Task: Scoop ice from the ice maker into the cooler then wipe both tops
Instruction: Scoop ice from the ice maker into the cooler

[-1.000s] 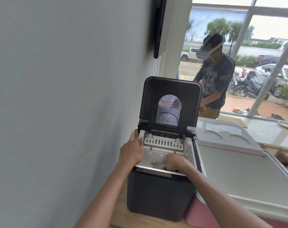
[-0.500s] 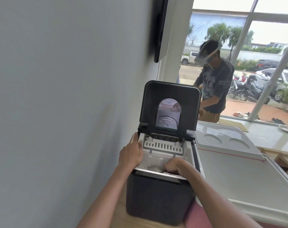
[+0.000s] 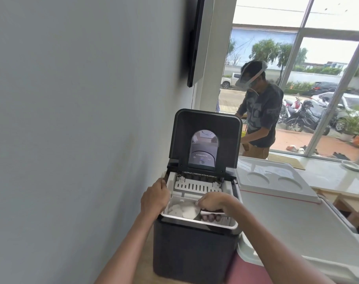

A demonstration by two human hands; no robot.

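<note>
Left grip (image 3: 154, 198) curled over rim of one ice maker (image 3: 195, 249) | right grip (image 3: 213, 202) clenching one scoop (image 3: 213, 212)

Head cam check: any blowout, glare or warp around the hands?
Head view: sky through the window blown out, frames bowed by the wide angle. Head view: lid panel carries a reflection. Head view: left hand on the ice maker rim and right hand gripping the scoop read sharp.

A light wooden worktop (image 3: 141, 271) runs along the grey wall. On it stands a black ice maker (image 3: 195, 253), lid raised. Just beside it on the right is a white-lidded cooler (image 3: 287, 222), its base hidden. Farther back, a pale counter (image 3: 328, 175) bears a plate (image 3: 351, 166) and a mat (image 3: 287, 158).
</note>
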